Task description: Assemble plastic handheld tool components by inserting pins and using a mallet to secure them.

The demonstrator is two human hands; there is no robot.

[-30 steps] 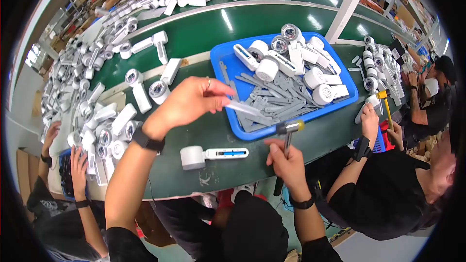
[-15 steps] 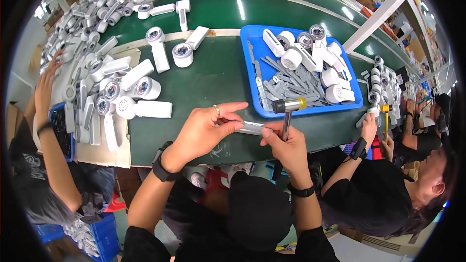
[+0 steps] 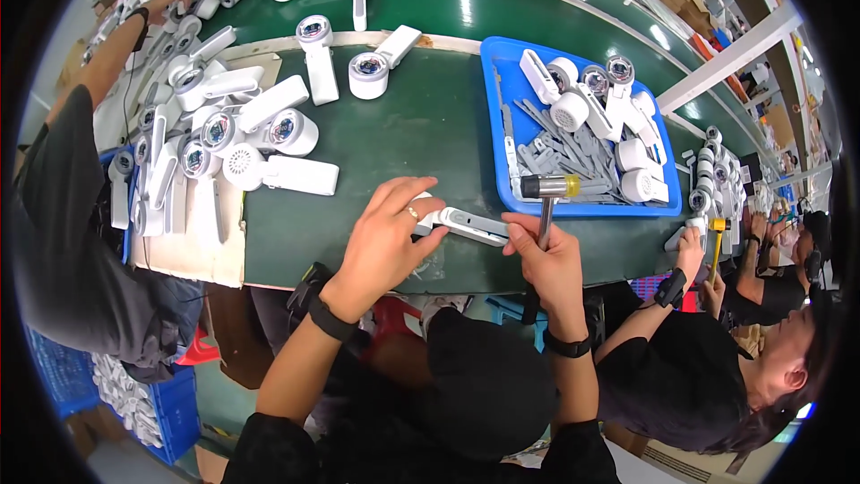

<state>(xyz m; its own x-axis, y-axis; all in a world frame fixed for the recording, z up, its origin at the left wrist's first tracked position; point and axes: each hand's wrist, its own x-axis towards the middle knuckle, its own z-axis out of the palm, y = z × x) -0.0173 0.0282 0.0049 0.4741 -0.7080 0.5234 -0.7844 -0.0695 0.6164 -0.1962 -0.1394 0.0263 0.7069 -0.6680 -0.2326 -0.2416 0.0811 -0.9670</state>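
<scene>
Between my hands, over the near edge of the green bench, lies a white handheld fan point(image 3: 461, 224) with a grey strip along its handle. My left hand point(image 3: 376, 237) is closed round its head end, largely hiding the head. My right hand point(image 3: 548, 260) pinches the tip of the handle between thumb and fingers. That same hand also grips a hammer point(image 3: 548, 185), its grey-and-yellow head up and its shaft running down through the palm. Just beyond my right hand sits a blue tray point(image 3: 591, 210), holding grey strips and several white fans.
At left, white fans point(image 3: 287, 175) pile up on a cardboard sheet point(image 3: 228, 255). Two more fans point(image 3: 367, 76) lie near the bench's far rim, before a green conveyor point(image 3: 421, 4). A co-worker's arm point(image 3: 112, 58) reaches in at left; another person with a yellow hammer point(image 3: 718, 226) works at right.
The piece between my hands has turned, so the fan's handle and part of its head now show. The co-worker at left has leaned forward. The whole view has shifted slightly.
</scene>
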